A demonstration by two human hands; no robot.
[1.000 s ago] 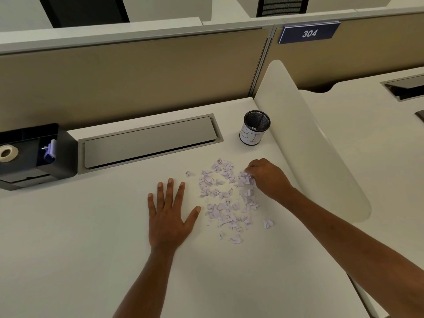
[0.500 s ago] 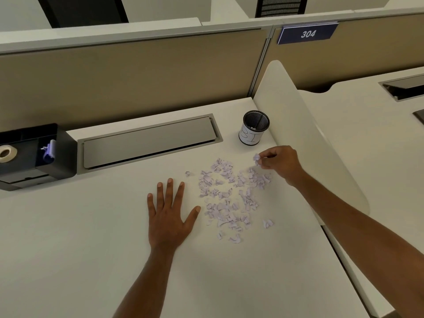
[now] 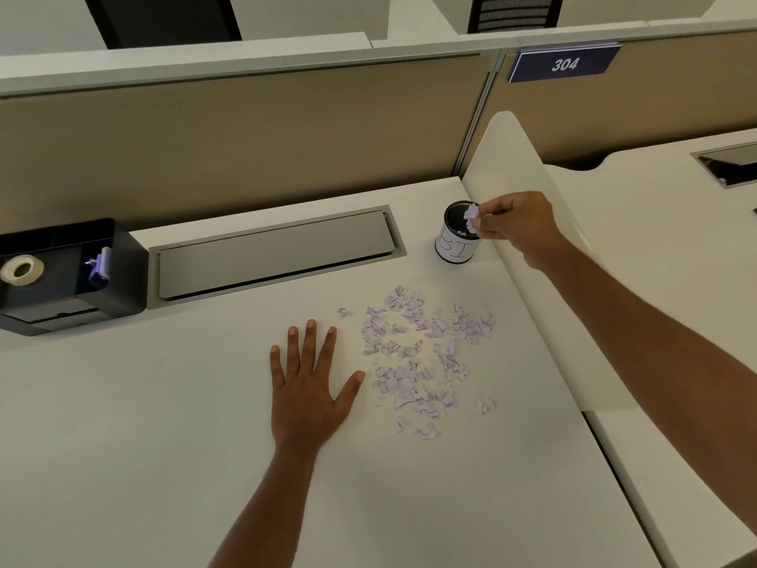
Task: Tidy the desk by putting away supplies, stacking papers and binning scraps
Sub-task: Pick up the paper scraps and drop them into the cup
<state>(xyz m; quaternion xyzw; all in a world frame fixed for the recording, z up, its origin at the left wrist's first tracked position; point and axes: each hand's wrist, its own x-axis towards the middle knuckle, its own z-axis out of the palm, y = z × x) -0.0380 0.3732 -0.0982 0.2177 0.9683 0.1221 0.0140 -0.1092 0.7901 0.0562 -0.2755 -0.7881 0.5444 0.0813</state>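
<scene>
Several pale lilac paper scraps [image 3: 418,358] lie scattered on the white desk [image 3: 123,424], right of centre. A small black mesh cup with a white label, the bin [image 3: 455,250], stands behind them near the side divider. My right hand [image 3: 516,223] hovers at the bin's rim, fingers pinched on a few crumpled scraps [image 3: 472,219] held over the opening. My left hand [image 3: 309,383] rests flat on the desk, fingers spread, just left of the scrap pile and holding nothing.
A black desk organiser [image 3: 69,276] with a tape roll [image 3: 21,269] and a purple clip stands at the far left. A grey cable hatch [image 3: 274,252] runs along the back. A curved white divider [image 3: 532,256] borders the right side; tan partition panels rise behind.
My right hand picked up scraps from the pile's right edge and carried them up and back to the bin's opening. The left hand has stayed flat in place.
</scene>
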